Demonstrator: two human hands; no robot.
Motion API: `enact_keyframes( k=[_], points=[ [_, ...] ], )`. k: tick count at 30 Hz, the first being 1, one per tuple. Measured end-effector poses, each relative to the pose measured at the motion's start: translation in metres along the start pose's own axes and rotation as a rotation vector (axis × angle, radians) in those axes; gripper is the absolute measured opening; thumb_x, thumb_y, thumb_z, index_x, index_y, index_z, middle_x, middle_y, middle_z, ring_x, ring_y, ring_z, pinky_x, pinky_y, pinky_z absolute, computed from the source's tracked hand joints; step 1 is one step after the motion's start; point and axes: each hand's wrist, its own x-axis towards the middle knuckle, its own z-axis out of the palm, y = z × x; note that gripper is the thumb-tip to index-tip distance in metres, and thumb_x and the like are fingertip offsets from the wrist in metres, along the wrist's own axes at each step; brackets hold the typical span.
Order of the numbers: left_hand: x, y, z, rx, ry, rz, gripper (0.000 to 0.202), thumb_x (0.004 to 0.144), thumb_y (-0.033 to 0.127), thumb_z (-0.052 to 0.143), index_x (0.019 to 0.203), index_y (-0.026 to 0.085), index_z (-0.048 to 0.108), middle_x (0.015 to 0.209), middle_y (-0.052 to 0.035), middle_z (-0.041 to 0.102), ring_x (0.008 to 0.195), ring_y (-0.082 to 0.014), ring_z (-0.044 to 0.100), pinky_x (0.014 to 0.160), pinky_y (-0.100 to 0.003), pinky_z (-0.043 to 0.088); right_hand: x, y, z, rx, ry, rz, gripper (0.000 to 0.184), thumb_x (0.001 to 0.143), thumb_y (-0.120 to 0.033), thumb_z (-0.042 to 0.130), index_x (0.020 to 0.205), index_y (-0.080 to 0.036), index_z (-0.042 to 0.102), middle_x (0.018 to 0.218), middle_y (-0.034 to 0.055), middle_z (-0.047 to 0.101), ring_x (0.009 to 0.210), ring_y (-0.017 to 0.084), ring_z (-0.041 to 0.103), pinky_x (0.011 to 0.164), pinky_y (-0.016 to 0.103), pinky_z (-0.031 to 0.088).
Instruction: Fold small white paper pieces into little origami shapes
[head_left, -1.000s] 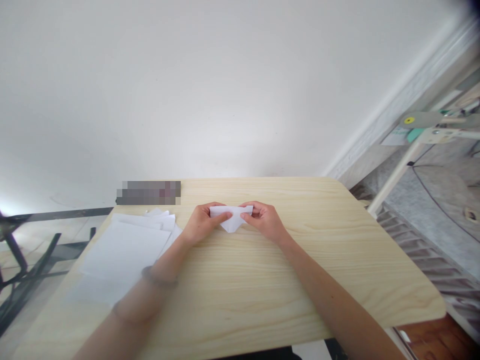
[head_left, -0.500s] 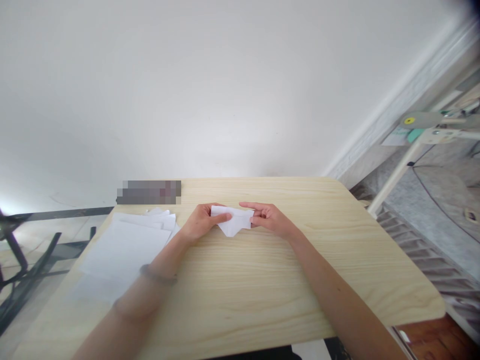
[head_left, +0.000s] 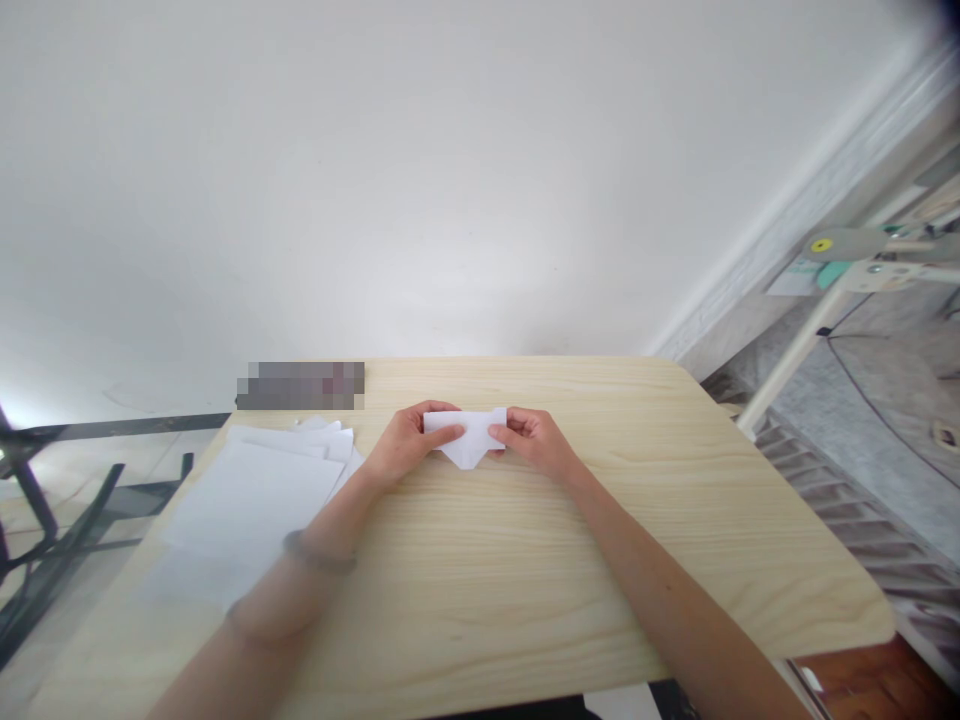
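Note:
A small folded sheet of white paper (head_left: 471,432) is held between my two hands, above the middle of the table. Its upper part is a flat band, and a blunt point hangs down below. My left hand (head_left: 405,440) grips the left end, thumb across the front and fingers behind. At the right end my right hand (head_left: 536,440) pinches the paper, its thumb lying on the front. A small flap of paper sticks up at the top right corner. The fingertips behind the paper are mostly hidden.
Loose white sheets (head_left: 247,500) lie overlapping on the left of the wooden table (head_left: 480,590). A blurred-out dark object (head_left: 300,386) sits at the back left corner. Behind the table rises a white wall (head_left: 465,180). A pale metal stand (head_left: 795,350) is off to the right.
My right forefinger, stretched out above the paper before, has come down behind it. My right thumb has moved left onto the paper's front, and a flap now shows at the top right.

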Motion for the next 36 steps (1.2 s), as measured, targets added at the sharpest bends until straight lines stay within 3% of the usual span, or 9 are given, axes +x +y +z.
enact_keyframes(
  k=[13,18,27,36],
  points=[
    [0.006,-0.007,0.000,-0.223,0.064,0.018,0.038,0.063,0.031,0.069,0.094,0.011,0.058,0.089,-0.0067,0.066,0.080,-0.0175,0.061,0.076,-0.033,0.049,0.003,0.000,-0.009,-0.037,0.251,-0.032,0.026,0.073,-0.038,0.058,0.082,-0.014,0.061,0.062,0.0004,0.061,0.050,0.009,0.054,0.050,0.022,0.046],
    [0.009,-0.012,-0.003,-0.236,0.072,0.019,0.039,0.062,0.030,0.070,0.094,0.011,0.058,0.085,-0.0063,0.067,0.075,-0.0166,0.062,0.074,-0.033,0.050,0.002,0.001,-0.010,-0.074,0.211,0.008,0.029,0.074,-0.044,0.054,0.074,-0.015,0.058,0.048,-0.0037,0.051,0.039,0.006,0.043,0.037,0.018,0.036],
    [0.009,-0.011,-0.003,-0.178,0.181,0.035,0.029,0.061,0.031,0.071,0.081,0.013,0.059,0.076,-0.0027,0.067,0.068,-0.0135,0.061,0.067,-0.028,0.051,0.002,0.002,-0.011,-0.128,0.210,0.022,0.033,0.074,-0.048,0.052,0.074,-0.015,0.057,0.049,-0.0033,0.052,0.035,0.005,0.039,0.034,0.018,0.031],
    [0.010,-0.012,-0.004,-0.166,0.103,0.059,0.028,0.068,0.033,0.065,0.086,0.013,0.060,0.084,-0.0041,0.065,0.074,-0.0130,0.058,0.067,-0.025,0.048,0.002,0.003,-0.010,-0.089,0.165,-0.012,0.027,0.073,-0.042,0.056,0.078,-0.016,0.056,0.052,-0.0035,0.051,0.040,0.008,0.045,0.039,0.021,0.039]
  ],
)
